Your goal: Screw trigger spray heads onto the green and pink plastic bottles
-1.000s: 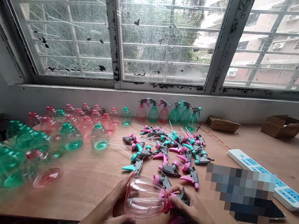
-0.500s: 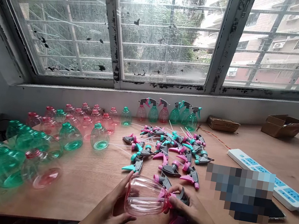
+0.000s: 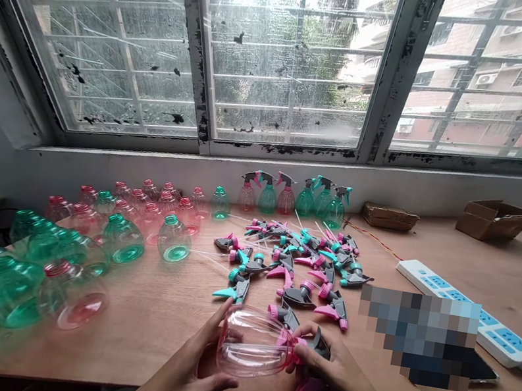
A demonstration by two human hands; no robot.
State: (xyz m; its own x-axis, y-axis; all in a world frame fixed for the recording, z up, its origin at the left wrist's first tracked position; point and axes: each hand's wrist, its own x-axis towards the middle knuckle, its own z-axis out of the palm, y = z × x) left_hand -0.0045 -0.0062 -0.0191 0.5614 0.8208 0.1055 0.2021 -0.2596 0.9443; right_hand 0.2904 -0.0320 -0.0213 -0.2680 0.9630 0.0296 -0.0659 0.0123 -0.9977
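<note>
A clear pink spray bottle (image 3: 256, 345) lies sideways above the table's front edge, its base to the left and its neck to the right. Around the base, my left hand (image 3: 196, 361) is closed with the thumb below. My right hand (image 3: 330, 364) grips the pink collar of a grey-and-pink trigger sprayer (image 3: 322, 344) at the bottle's neck. The sprayer's pink trigger hangs below the right fingers, and its tube shows inside the bottle. Just beyond my hands lies a pile of loose trigger sprayers (image 3: 302, 294) in grey, pink and teal.
Open green bottles (image 3: 11, 294) and pink bottles (image 3: 73, 298) stand on the left. Several bottles with sprayers fitted (image 3: 268, 197) line the windowsill side. To the right are a white power strip (image 3: 467, 310), a pixelated dark object (image 3: 430, 347) and cardboard boxes (image 3: 497, 222).
Almost nothing differs. The bottle has turned very slightly in my left hand, and both hands keep their places.
</note>
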